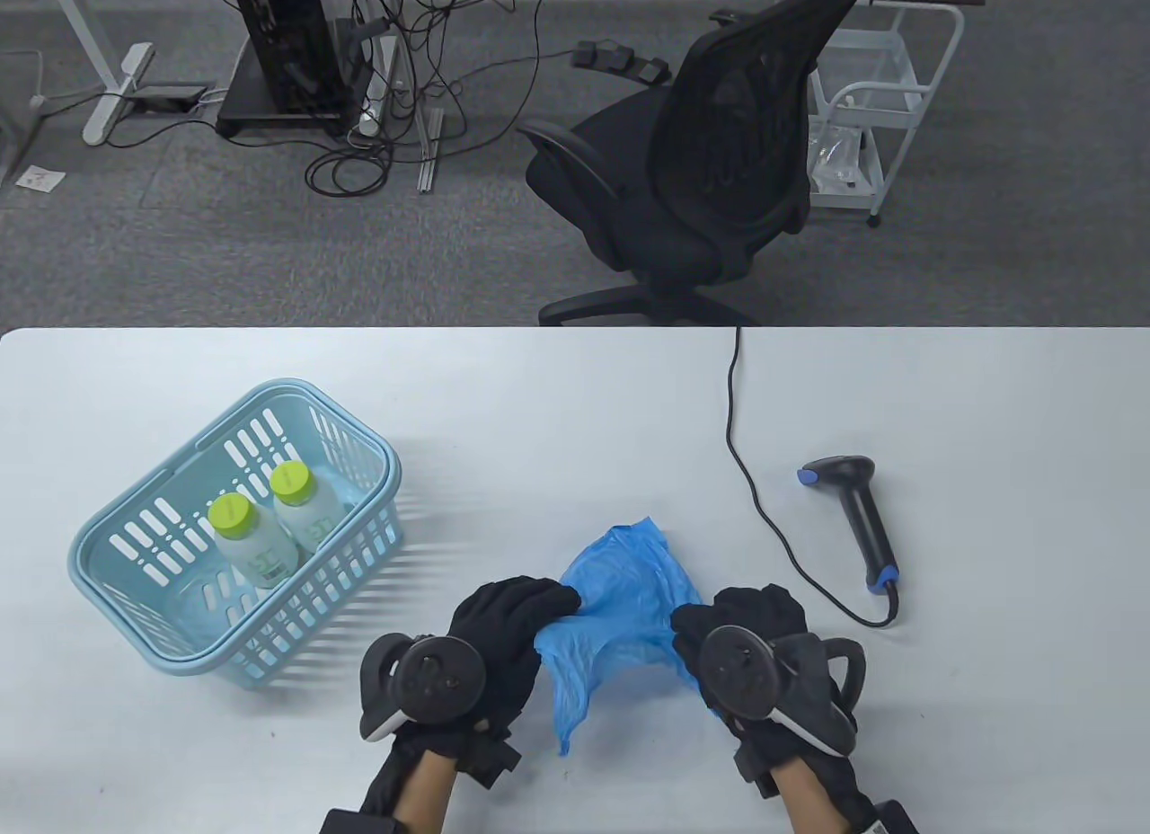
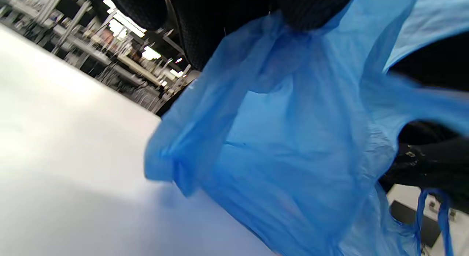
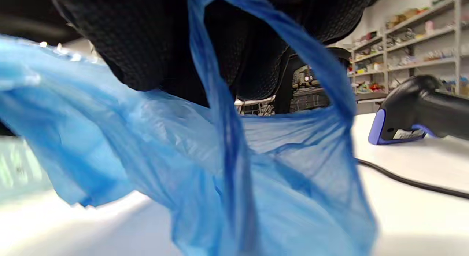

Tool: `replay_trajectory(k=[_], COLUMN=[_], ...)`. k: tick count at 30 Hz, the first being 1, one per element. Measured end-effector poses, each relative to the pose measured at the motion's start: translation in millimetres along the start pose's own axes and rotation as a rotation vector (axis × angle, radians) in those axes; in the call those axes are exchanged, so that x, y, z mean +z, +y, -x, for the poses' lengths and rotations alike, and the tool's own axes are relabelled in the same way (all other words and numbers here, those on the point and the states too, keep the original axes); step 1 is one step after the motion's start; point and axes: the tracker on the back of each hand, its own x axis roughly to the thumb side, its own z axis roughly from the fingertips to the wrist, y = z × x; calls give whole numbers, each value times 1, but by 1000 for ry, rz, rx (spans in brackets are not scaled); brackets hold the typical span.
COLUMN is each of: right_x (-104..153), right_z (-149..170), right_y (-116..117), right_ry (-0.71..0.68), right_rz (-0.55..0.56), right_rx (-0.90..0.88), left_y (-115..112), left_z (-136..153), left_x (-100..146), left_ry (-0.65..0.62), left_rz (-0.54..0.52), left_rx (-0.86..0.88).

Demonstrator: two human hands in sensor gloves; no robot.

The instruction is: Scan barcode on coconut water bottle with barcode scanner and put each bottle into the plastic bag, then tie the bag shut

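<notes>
A crumpled blue plastic bag [image 1: 620,614] lies at the table's near middle, stretched between both gloved hands. My left hand [image 1: 530,614] pinches its left edge; the fingers [image 2: 220,25] curl over the film in the left wrist view, where the bag [image 2: 285,149] fills the frame. My right hand [image 1: 719,627] grips the right edge, with the bag [image 3: 205,168] and a handle loop hanging under it. Two coconut water bottles [image 1: 243,537] [image 1: 301,506] with green caps stand in the light blue basket [image 1: 117,591] at the left. The black barcode scanner [image 1: 858,510] lies at the right, also visible as scanner [image 3: 414,116].
The scanner's black cable [image 1: 746,456] runs from its handle across the table and over the far edge. A black office chair [image 1: 701,178] stands beyond the table, and a white cart [image 1: 862,106] is behind it.
</notes>
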Motion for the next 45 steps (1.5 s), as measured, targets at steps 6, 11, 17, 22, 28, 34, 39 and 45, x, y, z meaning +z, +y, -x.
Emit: replay_trajectory(k=[6,11,17,22,28,34,39,45], right_x=[2,2,-1,-3,-5,-2,0,-4], right_z=[0,-34,-24,-10,2,-2,-9,0], right_y=[12,32,25,27,31,26,29,29], right_ry=[-93,-160,-128,-187,-78,71,76,-48], right_rz=[-5,-125,-48,-191,-183,-20,-36,-115], right_rx=[-130,99,-49,-263,-283,-170,-204,-351], left_y=[13,3,-1,-2,13,25,-18,-34], left_z=[10,-1,8,16,30,-5,-67,-62], left_x=[3,0,-2,-1,3,8,5,-1], left_ry=[61,39,60,105,151,7,-70,7], left_rz=[-64,10,111,136,76,-77,62,-50], left_rx=[98,145,143,129,257,382,-264,-489])
